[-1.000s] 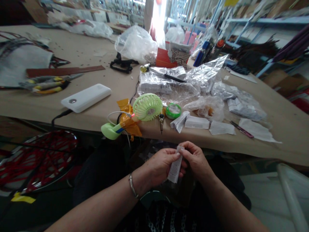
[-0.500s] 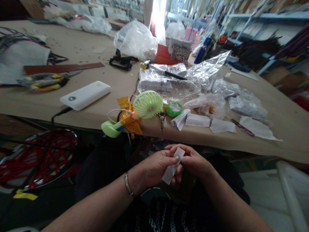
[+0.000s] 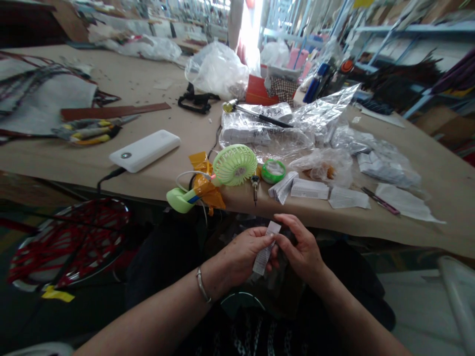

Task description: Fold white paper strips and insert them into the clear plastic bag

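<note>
A narrow white printed label (image 3: 262, 259) is pinched under the thumb of my left hand (image 3: 240, 256), over the lap just below the table edge. My right hand (image 3: 305, 253) is beside it, its thumb tip at the label's edge and its index finger stretched out, apart from the thumb. Whether the right thumb actually touches the label I cannot tell. On the table ahead lie a fanned stack of labels (image 3: 284, 188), a flat printed stack (image 3: 309, 189) and another paper stack (image 3: 349, 198). A green round tub (image 3: 273, 170) stands just behind them.
A green fan (image 3: 235, 165) is taped at the table edge, next to a pointed tool (image 3: 255, 190). A white power bank (image 3: 145, 151) and pliers (image 3: 92, 131) lie leftward. Behind are a hammer (image 3: 260, 114) and clear plastic bags (image 3: 274, 143); a pink-handled cutter (image 3: 380, 200) lies rightward.
My right hand has opened out, its index finger lifting away from the label. The left hand keeps hold of the label. The whole view has shifted slightly.
</note>
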`<state>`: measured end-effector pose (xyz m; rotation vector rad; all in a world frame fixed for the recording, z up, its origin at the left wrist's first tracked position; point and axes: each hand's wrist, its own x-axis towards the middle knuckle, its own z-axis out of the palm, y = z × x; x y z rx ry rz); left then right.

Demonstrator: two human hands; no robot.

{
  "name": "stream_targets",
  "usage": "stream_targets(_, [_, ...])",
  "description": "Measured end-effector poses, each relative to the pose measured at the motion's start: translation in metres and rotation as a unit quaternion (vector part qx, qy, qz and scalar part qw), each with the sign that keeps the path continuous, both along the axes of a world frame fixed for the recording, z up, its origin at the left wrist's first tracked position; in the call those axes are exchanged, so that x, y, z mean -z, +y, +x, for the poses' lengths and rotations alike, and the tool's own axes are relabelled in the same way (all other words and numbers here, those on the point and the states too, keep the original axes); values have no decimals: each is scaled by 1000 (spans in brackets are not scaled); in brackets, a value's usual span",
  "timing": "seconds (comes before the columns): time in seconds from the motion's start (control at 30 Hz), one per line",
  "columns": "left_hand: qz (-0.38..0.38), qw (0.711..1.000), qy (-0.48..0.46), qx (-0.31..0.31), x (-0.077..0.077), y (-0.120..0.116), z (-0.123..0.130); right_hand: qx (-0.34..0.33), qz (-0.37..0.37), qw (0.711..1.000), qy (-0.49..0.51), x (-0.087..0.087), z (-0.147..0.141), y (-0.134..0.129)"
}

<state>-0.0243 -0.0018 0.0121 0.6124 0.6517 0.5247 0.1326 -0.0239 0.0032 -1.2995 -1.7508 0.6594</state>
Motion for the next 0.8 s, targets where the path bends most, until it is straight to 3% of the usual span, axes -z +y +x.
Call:
stream_targets(0.2, [-6, 1000, 22, -11, 1, 0, 1, -4, 20, 998, -67, 3, -2, -1])
stream_targets(0.33, [8, 1000, 8, -20, 5, 0, -1, 26, -51, 998, 29, 3, -7, 0])
stream_targets(0.5, [33, 998, 22, -39, 4, -1, -3, 25, -163, 966, 199, -2, -15, 8])
stream_targets(0.7, [65, 993, 63, -72, 1, 0, -4, 32, -212, 946, 244, -1, -22, 18])
stream_targets(0.8, [122, 983, 104, -87, 3, 2, -6, 15, -223, 938, 266, 2, -25, 22])
